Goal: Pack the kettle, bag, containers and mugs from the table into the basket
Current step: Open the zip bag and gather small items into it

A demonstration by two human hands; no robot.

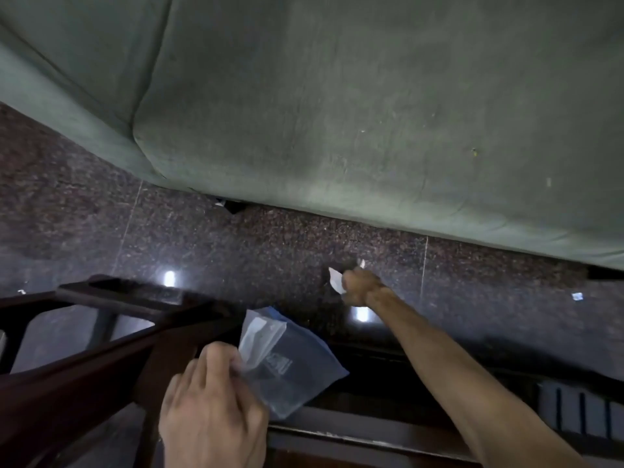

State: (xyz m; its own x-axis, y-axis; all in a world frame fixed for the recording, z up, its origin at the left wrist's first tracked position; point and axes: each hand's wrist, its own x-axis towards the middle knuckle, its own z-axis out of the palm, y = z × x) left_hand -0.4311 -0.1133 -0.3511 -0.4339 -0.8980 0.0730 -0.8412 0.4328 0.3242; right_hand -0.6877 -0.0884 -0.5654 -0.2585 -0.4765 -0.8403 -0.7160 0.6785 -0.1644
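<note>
My left hand [211,396] grips a clear plastic zip bag [290,363] by its left edge, holding it over the dark table edge. My right hand [359,285] is stretched far out and down toward the floor, fingers closed on a small white scrap [336,280]. A slatted dark object [580,413] at the lower right may be the basket; I cannot tell. Kettle, containers and mugs are out of view.
A green sofa cushion [371,113] fills the upper half. Below it runs a dark speckled stone floor [236,244] with small white scraps [577,296]. A dark wooden frame [101,336] crosses the lower left, and a dark table edge [371,437] runs along the bottom.
</note>
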